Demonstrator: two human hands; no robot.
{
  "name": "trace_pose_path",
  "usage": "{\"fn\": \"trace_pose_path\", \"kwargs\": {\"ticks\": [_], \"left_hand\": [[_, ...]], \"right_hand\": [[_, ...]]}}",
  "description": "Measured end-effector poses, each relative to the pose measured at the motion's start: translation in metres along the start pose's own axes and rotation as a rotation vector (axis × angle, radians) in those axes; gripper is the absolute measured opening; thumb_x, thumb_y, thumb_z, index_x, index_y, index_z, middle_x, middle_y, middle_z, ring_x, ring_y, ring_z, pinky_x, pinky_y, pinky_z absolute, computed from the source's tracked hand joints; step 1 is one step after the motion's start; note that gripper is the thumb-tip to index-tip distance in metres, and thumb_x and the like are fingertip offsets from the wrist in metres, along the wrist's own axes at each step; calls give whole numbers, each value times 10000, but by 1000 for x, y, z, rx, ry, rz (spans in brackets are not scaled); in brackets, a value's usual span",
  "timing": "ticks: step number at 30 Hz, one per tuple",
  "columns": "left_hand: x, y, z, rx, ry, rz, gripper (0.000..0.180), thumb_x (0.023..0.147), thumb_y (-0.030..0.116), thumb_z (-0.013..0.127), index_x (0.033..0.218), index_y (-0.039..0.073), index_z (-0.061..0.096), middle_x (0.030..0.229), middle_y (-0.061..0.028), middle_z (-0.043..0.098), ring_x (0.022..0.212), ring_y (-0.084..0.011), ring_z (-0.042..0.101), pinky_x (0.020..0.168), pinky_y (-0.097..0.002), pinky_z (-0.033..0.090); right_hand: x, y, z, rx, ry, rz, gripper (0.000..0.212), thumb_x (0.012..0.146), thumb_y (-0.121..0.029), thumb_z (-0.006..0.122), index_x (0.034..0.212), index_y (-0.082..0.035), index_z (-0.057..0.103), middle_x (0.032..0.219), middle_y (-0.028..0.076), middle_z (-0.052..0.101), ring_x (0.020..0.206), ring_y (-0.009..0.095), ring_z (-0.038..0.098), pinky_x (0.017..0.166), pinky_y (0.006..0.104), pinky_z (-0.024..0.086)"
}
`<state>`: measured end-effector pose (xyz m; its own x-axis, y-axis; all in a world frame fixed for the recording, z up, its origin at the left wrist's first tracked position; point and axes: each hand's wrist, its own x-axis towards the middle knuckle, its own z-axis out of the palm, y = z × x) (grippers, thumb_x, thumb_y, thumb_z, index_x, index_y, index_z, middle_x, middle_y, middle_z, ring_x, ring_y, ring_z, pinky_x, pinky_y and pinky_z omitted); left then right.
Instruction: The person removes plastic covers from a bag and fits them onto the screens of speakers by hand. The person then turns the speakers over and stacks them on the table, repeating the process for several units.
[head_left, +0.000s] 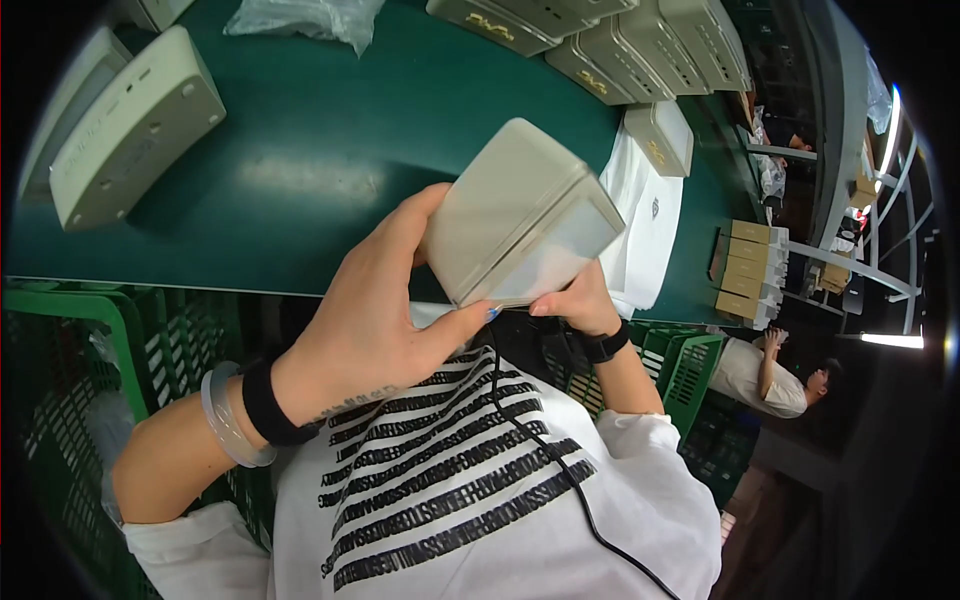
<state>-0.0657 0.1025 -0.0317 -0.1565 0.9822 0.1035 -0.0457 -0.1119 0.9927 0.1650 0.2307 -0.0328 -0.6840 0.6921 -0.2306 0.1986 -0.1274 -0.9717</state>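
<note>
Both my hands hold up a beige box-shaped device (510, 205) with rounded edges, tilted over the front edge of the table. A glossy pale panel covers its lower right side, set off by a dark seam. My left hand (365, 310) wraps the left side, its thumb along the bottom edge and its other fingers mostly hidden behind. At the lower right corner, my right hand (580, 300) grips with its thumb, the fingers hidden beneath. Another beige device (140, 130), with ports and small round feet, lies on the green table (290, 215) at the left.
Several beige devices (620, 60) stand stacked at the back right. A clear plastic bag (305, 18) lies at the back; a white bag (645, 225) lies on the right. Green crates (130, 345) flank me. Cardboard boxes (750, 265) and a person (765, 378) are farther right. A black cord (575, 490) crosses my shirt.
</note>
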Motion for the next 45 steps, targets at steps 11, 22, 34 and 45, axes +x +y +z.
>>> {"fn": "trace_pose_path", "kwargs": {"ticks": [11, 22, 34, 45], "left_hand": [[14, 0, -30, 9, -97, 301, 798, 692, 210, 842, 1351, 73, 414, 1255, -125, 542, 1135, -284, 557, 972, -380, 442], [17, 14, -29, -224, -10, -294, 594, 846, 222, 722, 1327, 43, 423, 1121, -129, 613, 1002, -186, 614, 860, -300, 499], [23, 16, -57, -94, 193, -237, 289, 977, 225, 510, 1193, 39, 557, 961, -79, 656, 809, -123, 627, 615, -262, 512], [16, 10, -53, 852, -32, 401, 141, 816, 115, 650, 953, 81, 658, 824, -101, 606, 710, -275, 608, 632, -352, 502]], "right_hand": [[10, -31, -4, -350, -79, -408, 1139, 645, -311, 883, 1481, -32, 163, 1342, 160, 457, 1245, 259, 480, 1044, 432, 383], [9, -42, 14, 20, -44, 137, 886, 796, -383, 766, 1443, -3, 295, 1380, 117, 455, 1300, 176, 389, 1087, 331, 312], [101, -158, -11, 385, 191, -44, 425, 938, -413, 570, 1223, -99, 539, 1101, 44, 637, 947, 149, 616, 735, 339, 537], [192, -199, -65, 48, 312, -37, 343, 924, -274, 622, 1103, 7, 539, 961, 96, 542, 898, 220, 571, 842, 398, 552]]}}
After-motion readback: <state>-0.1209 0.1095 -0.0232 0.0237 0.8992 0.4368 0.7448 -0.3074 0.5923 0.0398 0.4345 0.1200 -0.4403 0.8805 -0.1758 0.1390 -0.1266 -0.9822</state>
